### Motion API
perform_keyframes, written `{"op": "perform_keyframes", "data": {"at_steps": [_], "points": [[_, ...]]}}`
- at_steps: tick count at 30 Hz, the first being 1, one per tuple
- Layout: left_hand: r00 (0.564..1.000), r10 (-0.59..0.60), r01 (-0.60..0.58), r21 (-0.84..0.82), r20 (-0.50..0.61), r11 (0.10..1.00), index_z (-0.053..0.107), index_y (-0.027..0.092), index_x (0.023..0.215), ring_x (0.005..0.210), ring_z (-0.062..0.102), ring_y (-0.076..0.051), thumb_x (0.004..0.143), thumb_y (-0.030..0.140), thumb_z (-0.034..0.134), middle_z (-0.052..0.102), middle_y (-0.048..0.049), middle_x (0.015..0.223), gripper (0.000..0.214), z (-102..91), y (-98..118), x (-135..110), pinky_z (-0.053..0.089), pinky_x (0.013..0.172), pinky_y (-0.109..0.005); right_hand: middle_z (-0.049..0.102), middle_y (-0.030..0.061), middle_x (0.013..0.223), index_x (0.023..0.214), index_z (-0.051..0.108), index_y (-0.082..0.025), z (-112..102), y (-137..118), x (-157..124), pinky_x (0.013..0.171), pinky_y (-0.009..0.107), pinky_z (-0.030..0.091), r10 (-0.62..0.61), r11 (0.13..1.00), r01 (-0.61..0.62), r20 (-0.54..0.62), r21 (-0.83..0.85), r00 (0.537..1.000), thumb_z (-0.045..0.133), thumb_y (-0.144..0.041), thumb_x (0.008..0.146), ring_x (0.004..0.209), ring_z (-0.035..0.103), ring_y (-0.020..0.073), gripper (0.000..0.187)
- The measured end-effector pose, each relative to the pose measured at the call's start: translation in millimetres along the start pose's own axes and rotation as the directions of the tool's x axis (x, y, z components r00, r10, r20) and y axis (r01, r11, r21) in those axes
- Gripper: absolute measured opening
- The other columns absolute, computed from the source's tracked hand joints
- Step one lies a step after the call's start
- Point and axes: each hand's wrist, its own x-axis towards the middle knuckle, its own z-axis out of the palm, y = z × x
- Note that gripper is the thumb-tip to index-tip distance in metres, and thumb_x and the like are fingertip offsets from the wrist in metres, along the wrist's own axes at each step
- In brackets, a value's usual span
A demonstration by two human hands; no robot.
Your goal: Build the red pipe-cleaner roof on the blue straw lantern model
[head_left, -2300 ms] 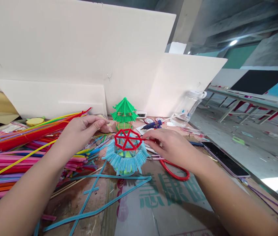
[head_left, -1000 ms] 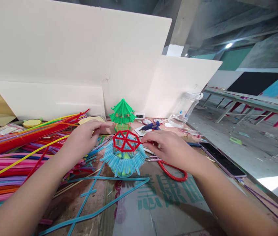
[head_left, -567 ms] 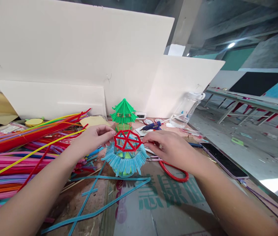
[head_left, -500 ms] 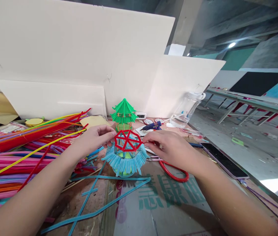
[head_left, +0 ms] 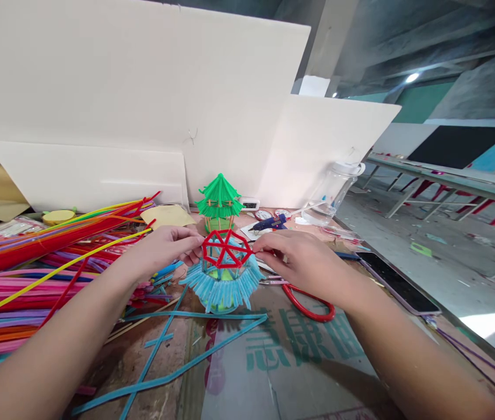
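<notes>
A red hexagonal frame (head_left: 226, 248) of pipe cleaners with spokes sits on top of a light blue pipe-cleaner skirt (head_left: 223, 286) in the middle of the table. My left hand (head_left: 162, 249) pinches the frame's left edge. My right hand (head_left: 300, 259) pinches its right corner, fingers closed. Behind them stands a small green pipe-cleaner pavilion (head_left: 220, 201).
A big heap of coloured pipe cleaners (head_left: 32, 262) fills the left. Loose blue pipe cleaners (head_left: 177, 344) lie in front. Red-handled scissors (head_left: 309, 303), a blue glue gun (head_left: 270, 223), a clear jar (head_left: 333, 189) and a phone (head_left: 398, 283) lie right. White boards (head_left: 142, 105) stand behind.
My left hand came in from the pipe-cleaner heap and took hold of the red frame's left edge. My right hand stayed on the right corner.
</notes>
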Motion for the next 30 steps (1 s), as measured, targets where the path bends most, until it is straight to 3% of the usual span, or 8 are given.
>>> {"op": "perform_keyframes", "data": {"at_steps": [16, 30], "points": [[0.993, -0.06, 0.081, -0.229, 0.097, 0.97, 0.071, 0.02, 0.078, 0.065, 0.063, -0.014, 0.071, 0.045, 0.077, 0.069, -0.0012, 0.072, 0.027, -2.8, -5.2, 1.5, 0.053, 0.065, -0.026, 0.073, 0.0001, 0.097, 0.101, 0.065, -0.023, -0.7, -1.9, -0.4, 0.072, 0.028, 0.042, 0.009, 1.0, -0.009, -0.001, -0.008, 1.0, 0.051, -0.022, 0.097, 0.087, 0.066, 0.0164, 0.014], [0.991, -0.067, 0.092, -0.223, 0.115, 0.971, 0.07, 0.018, 0.078, 0.065, 0.061, -0.014, 0.065, 0.051, 0.081, 0.067, -0.0019, 0.073, 0.037, -5.1, -8.5, 4.4, 0.051, 0.063, -0.026, 0.071, -0.0028, 0.097, 0.102, 0.064, -0.024, -3.5, 2.0, -1.7, 0.074, 0.025, 0.04, -0.008, 1.0, 0.007, 0.033, 0.023, 0.999, 0.052, -0.018, 0.096, 0.087, 0.064, 0.0138, 0.014]]}}
